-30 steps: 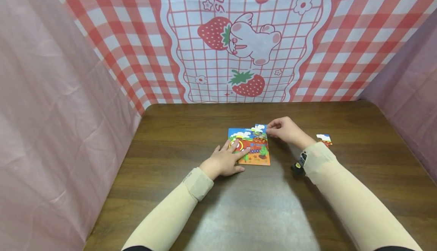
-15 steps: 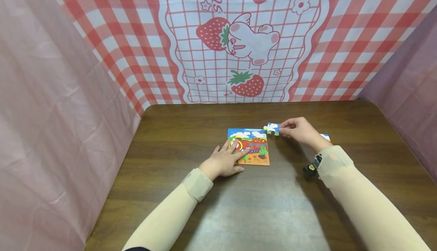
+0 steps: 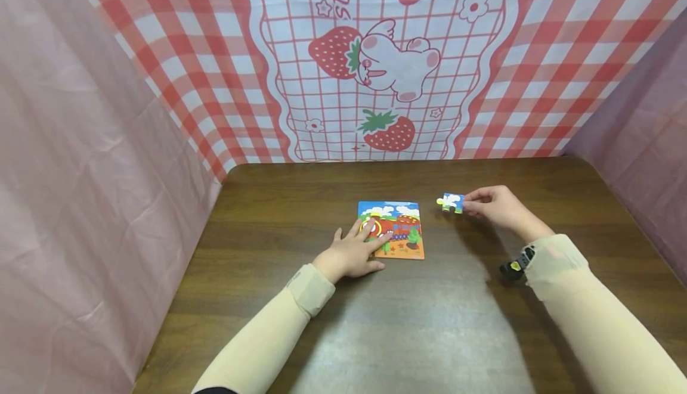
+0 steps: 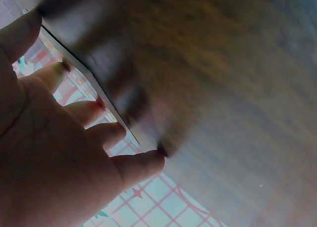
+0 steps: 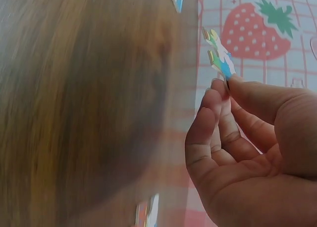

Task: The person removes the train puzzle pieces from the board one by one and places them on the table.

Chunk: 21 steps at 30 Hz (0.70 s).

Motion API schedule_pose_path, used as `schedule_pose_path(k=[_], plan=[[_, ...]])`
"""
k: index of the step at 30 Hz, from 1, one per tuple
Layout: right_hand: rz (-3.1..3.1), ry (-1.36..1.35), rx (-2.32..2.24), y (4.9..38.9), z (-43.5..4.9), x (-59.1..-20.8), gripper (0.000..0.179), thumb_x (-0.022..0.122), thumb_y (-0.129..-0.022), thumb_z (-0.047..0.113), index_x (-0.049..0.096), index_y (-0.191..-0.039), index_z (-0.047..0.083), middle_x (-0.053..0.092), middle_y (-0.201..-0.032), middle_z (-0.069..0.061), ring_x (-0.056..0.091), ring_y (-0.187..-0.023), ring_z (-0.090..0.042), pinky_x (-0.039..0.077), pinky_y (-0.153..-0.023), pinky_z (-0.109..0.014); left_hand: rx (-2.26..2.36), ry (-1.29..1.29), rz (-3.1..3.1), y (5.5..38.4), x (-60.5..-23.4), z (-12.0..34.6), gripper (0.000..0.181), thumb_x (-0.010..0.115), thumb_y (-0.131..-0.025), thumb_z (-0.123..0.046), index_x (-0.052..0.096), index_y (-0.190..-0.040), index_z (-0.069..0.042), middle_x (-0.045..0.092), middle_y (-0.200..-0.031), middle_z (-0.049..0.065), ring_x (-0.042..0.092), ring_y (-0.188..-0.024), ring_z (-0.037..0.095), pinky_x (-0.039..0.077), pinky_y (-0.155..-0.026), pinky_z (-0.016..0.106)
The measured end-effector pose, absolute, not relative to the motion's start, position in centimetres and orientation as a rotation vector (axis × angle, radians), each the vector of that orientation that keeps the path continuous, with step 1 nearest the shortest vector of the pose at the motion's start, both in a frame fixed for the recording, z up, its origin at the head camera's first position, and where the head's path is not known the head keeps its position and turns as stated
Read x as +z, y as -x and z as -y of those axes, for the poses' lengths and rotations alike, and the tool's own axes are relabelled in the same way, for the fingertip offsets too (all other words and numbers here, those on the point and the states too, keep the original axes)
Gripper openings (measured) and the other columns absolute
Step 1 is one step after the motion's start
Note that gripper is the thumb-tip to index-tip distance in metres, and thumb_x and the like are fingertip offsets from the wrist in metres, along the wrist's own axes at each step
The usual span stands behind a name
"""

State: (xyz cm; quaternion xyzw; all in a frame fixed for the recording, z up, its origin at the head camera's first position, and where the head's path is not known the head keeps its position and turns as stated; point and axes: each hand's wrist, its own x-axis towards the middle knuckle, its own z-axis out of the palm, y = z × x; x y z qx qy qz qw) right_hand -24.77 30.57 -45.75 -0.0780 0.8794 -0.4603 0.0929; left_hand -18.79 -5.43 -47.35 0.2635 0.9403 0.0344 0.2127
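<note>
Farther right now, the piece (image 3: 452,202) juts left from the pinching fingers of my right hand (image 3: 495,206), knob toward the puzzle (image 3: 404,219) but apart; my left hand (image 3: 350,254) rests there, fingers spread.

Smooth wood-grain table (image 3: 424,322), softly glossy

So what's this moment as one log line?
left hand: resting on train puzzle | right hand: pinching puzzle piece | puzzle piece: apart from train puzzle
</note>
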Motion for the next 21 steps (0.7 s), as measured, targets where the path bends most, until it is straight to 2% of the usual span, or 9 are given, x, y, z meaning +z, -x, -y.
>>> schedule_pose_path(k=[1, 5, 8, 14, 21], plan=[[-2.601, 0.226, -1.378, 24.7, -30.9, -45.7, 0.031, 0.071, -0.097, 0.009, 0.066, -0.112, -0.017, 0.073, -0.092, -0.022, 0.069, -0.077, -0.019, 0.058, -0.068, -0.031, 0.096, -0.729, -2.609, 18.8, -47.4, 5.4, 0.073, 0.05, -0.099, -0.063, 0.015, -0.161, -0.047, -0.002, -0.17, 0.002, -0.001, -0.154, 0.03, 0.014, -0.115, 0.065], [-2.594, 0.15, -1.36, 24.3, -32.4, -45.5, 0.036, 0.07, -0.099, 0.016, 0.066, -0.116, -0.015, 0.072, -0.089, -0.019, 0.065, -0.068, -0.018, 0.053, -0.052, -0.031, 0.106, -0.719, -2.601, 18.8, -47.5, 5.5, 0.076, 0.052, -0.097, -0.066, 0.014, -0.161, -0.048, -0.003, -0.17, 0.001, -0.002, -0.154, 0.03, 0.012, -0.115, 0.066], [-2.606, 0.099, -1.315, 24.1, -33.6, -45.3, 0.039, 0.069, -0.1, 0.022, 0.066, -0.117, -0.012, 0.071, -0.087, -0.016, 0.062, -0.064, -0.019, 0.048, -0.046, -0.034, 0.116, -0.717, -2.594, 18.8, -47.4, 5.4, 0.078, 0.053, -0.096, -0.067, 0.014, -0.162, -0.047, -0.003, -0.17, 0.001, -0.003, -0.154, 0.03, 0.012, -0.115, 0.067], [-2.553, 0.084, -1.305, 24.1, -35.2, -45.2, 0.04, 0.068, -0.101, 0.021, 0.063, -0.119, -0.015, 0.07, -0.084, -0.016, 0.063, -0.069, -0.022, 0.053, -0.055, -0.038, 0.116, -0.719, -2.596, 18.9, -47.1, 5.4, 0.08, 0.055, -0.095, -0.067, 0.014, -0.162, -0.047, -0.004, -0.17, 0.002, -0.003, -0.153, 0.031, 0.013, -0.114, 0.068], [-2.539, 0.087, -1.242, 24.1, -36.4, -45.8, 0.038, 0.067, -0.101, 0.014, 0.063, -0.119, -0.019, 0.073, -0.09, -0.017, 0.068, -0.077, -0.017, 0.059, -0.067, -0.035, 0.123, -0.722, -2.591, 18.9, -47.3, 5.5, 0.08, 0.055, -0.095, -0.067, 0.014, -0.162, -0.047, -0.004, -0.17, 0.001, -0.003, -0.153, 0.031, 0.012, -0.114, 0.068]])
